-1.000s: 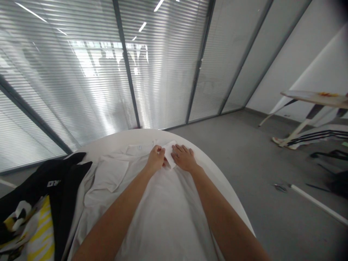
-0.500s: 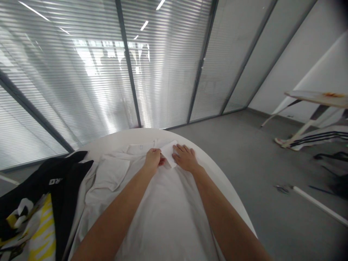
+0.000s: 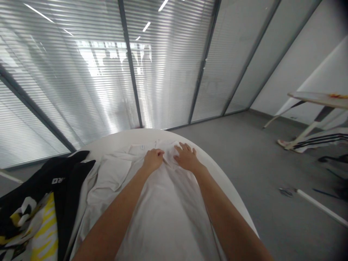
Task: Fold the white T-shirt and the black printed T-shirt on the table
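A white T-shirt [image 3: 165, 210] is spread over the white round table [image 3: 127, 136]; its far part is creased between my hands. My left hand [image 3: 152, 159] is closed, with thumb and fingertips pinching the shirt's cloth near the far end. My right hand [image 3: 187, 156] lies a little to the right, palm down, with its fingers apart on the same cloth. A collar with a small label [image 3: 142, 147] shows just beyond my left hand, and a folded sleeve-like part [image 3: 112, 172] lies to its left. Cloth under both palms is hidden.
Black garments with white lettering [image 3: 70, 181] and a yellow-and-white patterned cloth [image 3: 45, 232] lie at the left. Glass panels with blinds [image 3: 168, 72] stand behind the table. Right, there is another table [image 3: 315, 98], a person's striped trouser leg [image 3: 320, 141] and a white pole [image 3: 320, 206] on the floor.
The stiff-looking white flap that stood between my hands has gone down into the creased cloth. My right hand's fingers have lifted and spread slightly; the view has shifted a little.
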Action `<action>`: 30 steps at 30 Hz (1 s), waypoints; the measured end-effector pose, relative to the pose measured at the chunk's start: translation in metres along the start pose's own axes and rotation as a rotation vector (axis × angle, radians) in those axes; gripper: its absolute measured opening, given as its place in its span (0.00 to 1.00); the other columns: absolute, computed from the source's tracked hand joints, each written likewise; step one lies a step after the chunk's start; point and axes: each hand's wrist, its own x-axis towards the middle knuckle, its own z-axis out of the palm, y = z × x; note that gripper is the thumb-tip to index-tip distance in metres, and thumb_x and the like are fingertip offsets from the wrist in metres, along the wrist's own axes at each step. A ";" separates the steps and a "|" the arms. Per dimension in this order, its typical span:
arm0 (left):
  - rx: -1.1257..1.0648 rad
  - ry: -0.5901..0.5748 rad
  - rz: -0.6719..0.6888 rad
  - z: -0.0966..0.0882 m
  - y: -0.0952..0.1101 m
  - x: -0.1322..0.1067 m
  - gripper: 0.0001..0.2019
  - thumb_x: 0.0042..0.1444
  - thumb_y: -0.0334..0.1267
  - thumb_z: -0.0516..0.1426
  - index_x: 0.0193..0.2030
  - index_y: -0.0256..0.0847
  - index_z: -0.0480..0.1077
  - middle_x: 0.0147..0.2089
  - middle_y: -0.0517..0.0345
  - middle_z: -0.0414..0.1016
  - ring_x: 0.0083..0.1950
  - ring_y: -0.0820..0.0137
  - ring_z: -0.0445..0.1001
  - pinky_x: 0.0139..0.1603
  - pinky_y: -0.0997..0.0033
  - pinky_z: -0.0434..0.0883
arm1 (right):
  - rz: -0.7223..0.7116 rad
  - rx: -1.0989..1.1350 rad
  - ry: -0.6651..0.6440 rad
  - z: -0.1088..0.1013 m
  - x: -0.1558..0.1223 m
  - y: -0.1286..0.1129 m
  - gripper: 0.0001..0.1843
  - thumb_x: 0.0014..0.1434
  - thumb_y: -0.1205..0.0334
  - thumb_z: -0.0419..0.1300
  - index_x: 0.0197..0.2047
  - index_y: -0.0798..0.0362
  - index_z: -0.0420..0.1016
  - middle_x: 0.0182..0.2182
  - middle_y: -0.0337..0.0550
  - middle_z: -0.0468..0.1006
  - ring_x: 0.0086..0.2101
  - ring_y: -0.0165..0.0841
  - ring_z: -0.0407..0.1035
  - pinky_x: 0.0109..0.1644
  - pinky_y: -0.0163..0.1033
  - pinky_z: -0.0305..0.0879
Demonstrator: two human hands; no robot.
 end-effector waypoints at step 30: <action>0.333 0.170 -0.024 -0.085 -0.146 0.018 0.25 0.58 0.29 0.48 0.63 0.36 0.67 0.67 0.50 0.65 0.69 0.64 0.61 0.70 0.64 0.57 | -0.144 -0.003 0.090 0.024 -0.009 -0.021 0.29 0.68 0.47 0.41 0.69 0.42 0.57 0.69 0.45 0.55 0.66 0.48 0.47 0.65 0.58 0.44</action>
